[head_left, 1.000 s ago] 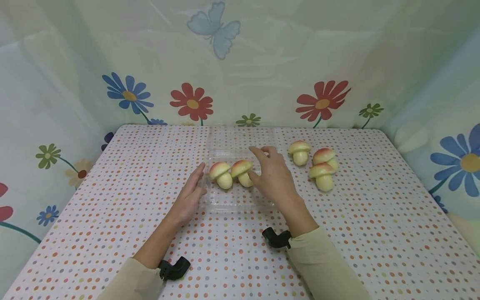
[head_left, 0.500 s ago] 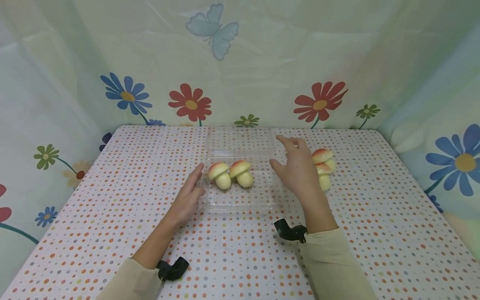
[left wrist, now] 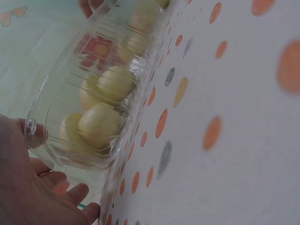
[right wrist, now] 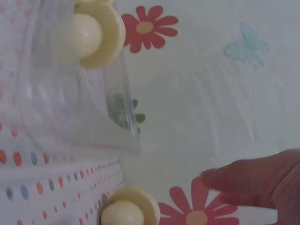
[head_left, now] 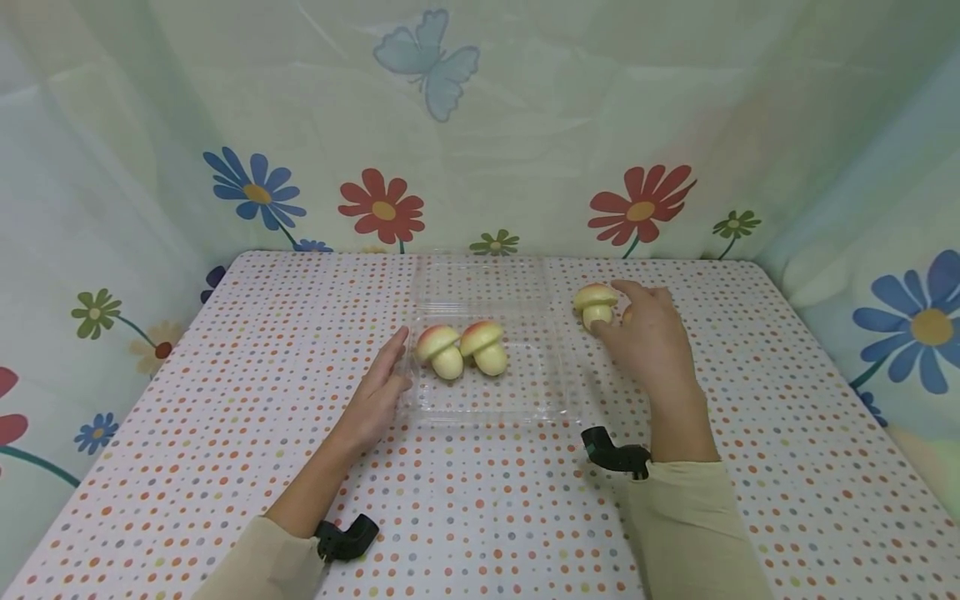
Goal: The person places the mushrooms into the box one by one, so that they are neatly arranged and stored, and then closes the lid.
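A clear plastic clamshell box [head_left: 480, 414] lies opened out, its lid [head_left: 480, 283] toward the back wall. Two pale yellow toy mushrooms [head_left: 483, 348] with red-blushed caps sit side by side in its left part. My left hand [head_left: 372, 404] rests against the box's left side, fingers extended; in the left wrist view one finger shows through the clear wall. My right hand [head_left: 651, 342] hovers over the loose mushrooms to the right, thumb and fingers apart. One loose mushroom [head_left: 596, 305] shows beside its fingertips; the others are mostly hidden behind the hand. In the right wrist view nothing shows between the fingers [right wrist: 243, 180].
A white cloth with coloured dots [head_left: 225, 433] covers the table. Behind and at both sides hangs a curtain [head_left: 525, 125] printed with flowers and a butterfly. Black camera mounts [head_left: 615, 454] stick out from both wrists.
My right hand has moved right, from over the box to above the loose mushrooms, uncovering the nearest one and covering the others. The left hand and the box have stayed in place.
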`<state>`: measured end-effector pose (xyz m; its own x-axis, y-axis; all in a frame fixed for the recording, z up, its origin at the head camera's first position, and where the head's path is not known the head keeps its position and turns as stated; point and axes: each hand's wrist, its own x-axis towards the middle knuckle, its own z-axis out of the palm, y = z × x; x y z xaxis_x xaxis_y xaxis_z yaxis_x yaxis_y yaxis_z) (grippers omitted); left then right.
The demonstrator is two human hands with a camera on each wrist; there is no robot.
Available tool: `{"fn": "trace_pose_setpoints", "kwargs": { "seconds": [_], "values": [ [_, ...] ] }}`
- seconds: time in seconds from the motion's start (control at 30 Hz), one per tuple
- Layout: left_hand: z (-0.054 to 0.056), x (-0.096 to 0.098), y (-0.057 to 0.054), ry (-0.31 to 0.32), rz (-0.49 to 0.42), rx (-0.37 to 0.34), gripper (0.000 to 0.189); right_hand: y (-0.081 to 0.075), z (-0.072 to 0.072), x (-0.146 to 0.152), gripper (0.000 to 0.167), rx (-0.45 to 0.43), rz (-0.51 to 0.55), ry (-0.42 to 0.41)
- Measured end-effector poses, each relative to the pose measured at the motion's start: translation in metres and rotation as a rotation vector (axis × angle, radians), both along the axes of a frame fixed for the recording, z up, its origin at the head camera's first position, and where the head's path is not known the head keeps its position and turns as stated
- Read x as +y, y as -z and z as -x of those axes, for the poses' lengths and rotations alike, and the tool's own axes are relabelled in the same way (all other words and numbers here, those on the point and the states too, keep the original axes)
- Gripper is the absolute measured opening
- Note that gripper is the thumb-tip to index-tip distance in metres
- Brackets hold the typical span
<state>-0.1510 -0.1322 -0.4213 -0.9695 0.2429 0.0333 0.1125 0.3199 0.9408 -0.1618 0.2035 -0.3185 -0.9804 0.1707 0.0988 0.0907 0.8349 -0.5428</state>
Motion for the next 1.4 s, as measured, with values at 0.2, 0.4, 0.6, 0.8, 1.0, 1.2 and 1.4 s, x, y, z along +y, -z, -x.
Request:
{"fn": "trace_pose_setpoints", "kwargs": {
  "seconds": [0.2,0.4,0.6,0.8,1.0,1.2,1.4],
  "values": [
    [0.000,0.000,0.000,0.002,0.002,0.003,0.073,0.003,0.000,0.025,0.067,-0.139,-0.017,0.021],
    [-0.001,0.000,0.000,-0.001,0.001,0.005,0.074,0.008,0.001,0.042,0.077,-0.258,-0.046,-0.010],
    [-0.001,0.000,-0.001,-0.007,0.002,-0.006,0.074,0.015,0.005,0.045,0.072,-0.290,-0.038,-0.001],
    [-0.001,0.000,-0.001,-0.007,0.003,-0.006,0.074,0.022,0.009,0.041,0.066,-0.291,-0.004,0.058],
    [-0.001,-0.001,0.000,-0.006,0.001,-0.002,0.073,0.029,0.011,0.042,0.061,-0.253,0.010,0.083],
    [-0.001,0.000,0.000,-0.007,0.004,-0.002,0.074,0.036,0.013,0.042,0.060,-0.214,0.001,0.116],
    [-0.001,0.000,0.000,-0.002,-0.006,0.005,0.073,0.035,0.013,0.041,0.062,-0.197,-0.001,0.107]
  ]
}}
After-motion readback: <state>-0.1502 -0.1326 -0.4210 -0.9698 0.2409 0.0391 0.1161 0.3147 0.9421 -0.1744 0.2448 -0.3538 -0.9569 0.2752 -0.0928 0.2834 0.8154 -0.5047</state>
